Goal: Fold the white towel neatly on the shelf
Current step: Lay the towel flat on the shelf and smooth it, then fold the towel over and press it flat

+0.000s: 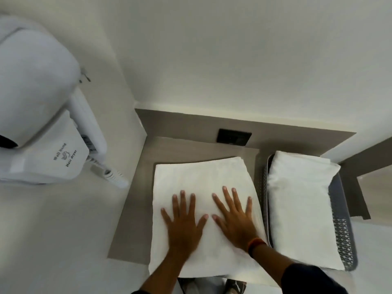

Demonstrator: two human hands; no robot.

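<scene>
A white towel (201,177) lies folded into a rectangle on the grey-brown shelf (135,209), its near edge hanging slightly over the shelf's front. My left hand (183,223) rests flat on the towel's near left part, fingers spread. My right hand (235,219) lies flat beside it on the near right part, fingers spread too, with an orange band on the wrist. Neither hand grips the cloth; both palms press down on it.
To the right, a second folded white towel (301,209) sits in a grey perforated basket (343,240). A black wall plate (234,138) is at the shelf's back. A white wall-hung hair dryer (42,115) juts out on the left wall.
</scene>
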